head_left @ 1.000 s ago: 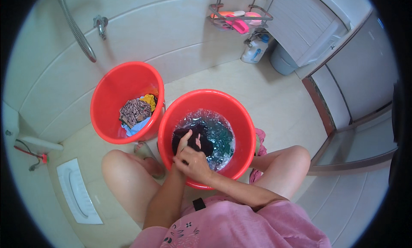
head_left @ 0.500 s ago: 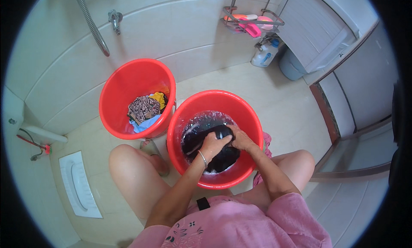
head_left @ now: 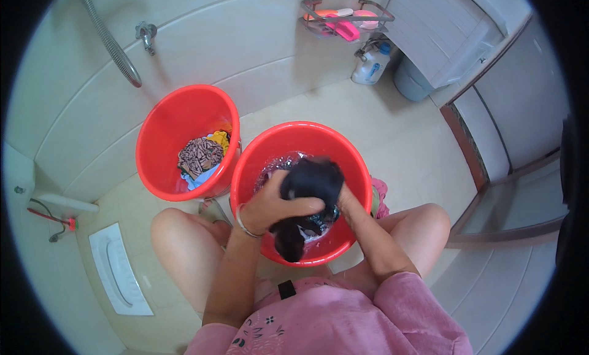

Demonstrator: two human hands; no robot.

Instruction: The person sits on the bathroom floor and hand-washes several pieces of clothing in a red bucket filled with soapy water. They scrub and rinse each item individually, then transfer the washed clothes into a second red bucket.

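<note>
Both hands in the near red bucket [head_left: 257, 171]: left hand [head_left: 276, 201] fingers clamped on dark wet garment [head_left: 313, 183], right hand [head_left: 346, 201] gripping it underneath.

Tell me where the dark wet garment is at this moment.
In the head view, the dark wet garment is near the centre, held by the left hand and right hand over the soapy red plastic bucket, right of the other red bucket.

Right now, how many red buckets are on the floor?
2. One bucket stands by the wall, holding dry clothes. The other bucket sits between the person's knees, where both hands wring a dark garment.
</note>
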